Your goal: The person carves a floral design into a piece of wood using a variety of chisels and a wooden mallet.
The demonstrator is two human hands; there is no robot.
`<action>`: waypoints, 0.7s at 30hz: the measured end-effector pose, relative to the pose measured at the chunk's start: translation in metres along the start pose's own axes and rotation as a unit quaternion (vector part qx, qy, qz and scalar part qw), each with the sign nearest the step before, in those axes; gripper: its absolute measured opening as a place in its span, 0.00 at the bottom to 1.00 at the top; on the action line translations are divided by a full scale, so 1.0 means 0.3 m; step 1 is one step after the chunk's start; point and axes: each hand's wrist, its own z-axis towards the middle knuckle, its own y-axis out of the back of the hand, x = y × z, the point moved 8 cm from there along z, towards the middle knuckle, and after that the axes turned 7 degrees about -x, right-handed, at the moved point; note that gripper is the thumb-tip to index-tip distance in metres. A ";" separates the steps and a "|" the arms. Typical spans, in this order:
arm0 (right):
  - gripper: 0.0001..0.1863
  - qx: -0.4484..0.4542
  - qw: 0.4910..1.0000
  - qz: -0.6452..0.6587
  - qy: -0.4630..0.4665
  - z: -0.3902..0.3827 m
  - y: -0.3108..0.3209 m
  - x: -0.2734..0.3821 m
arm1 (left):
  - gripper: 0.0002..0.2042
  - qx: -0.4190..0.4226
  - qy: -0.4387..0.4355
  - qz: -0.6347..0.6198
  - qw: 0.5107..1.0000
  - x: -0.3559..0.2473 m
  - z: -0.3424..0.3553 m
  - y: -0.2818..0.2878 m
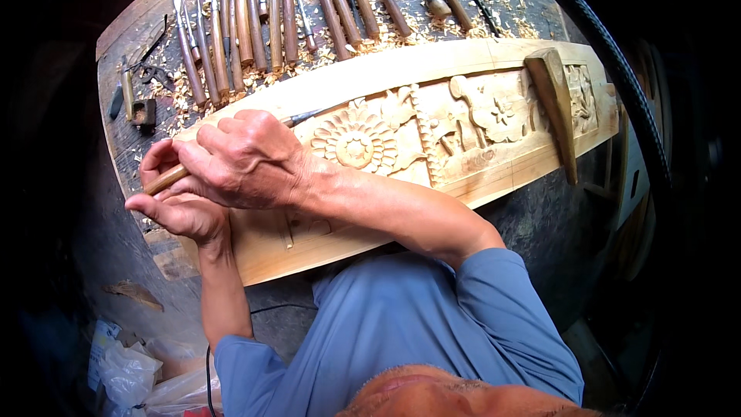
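Note:
My right hand (251, 156) is closed around a wood-carving chisel. Its brown wooden handle (167, 180) sticks out to the left, and its metal shank (305, 116) points right over the board. My left hand (185, 215) sits just below and behind the handle's end, thumb stretched out and fingers apart from it, the palm cupped near the handle. Partly under my forearm is a long pale carved board (455, 184). A round flower relief (356, 147) shows beside my right wrist, with a twisted-rope strip (422, 135) and more carved plants to its right. The chisel's tip is hard to make out.
A wooden wedge-shaped bar (553, 108) lies across the board's right part. Several chisels (275, 23) lie in a row along the bench's far side among wood shavings (174, 69). A black cable (617, 54) hangs at the right. Plastic bags (131, 371) lie at the lower left.

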 end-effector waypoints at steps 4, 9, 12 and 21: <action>0.14 0.054 0.998 0.009 0.016 -0.056 -0.048 0.009 | 0.53 -0.027 -0.021 0.054 0.998 -0.008 -0.010 0.008; 0.13 0.080 0.995 0.059 0.015 -0.069 -0.065 0.013 | 0.52 -0.032 0.022 0.029 0.999 0.028 0.013 0.048; 0.13 0.076 0.993 0.093 0.014 -0.065 -0.065 0.004 | 0.51 -0.042 0.026 0.021 0.999 0.029 0.022 0.058; 0.09 0.008 0.996 0.092 -0.002 -0.040 -0.009 -0.004 | 0.51 -0.066 0.037 -0.004 0.997 0.017 0.037 0.050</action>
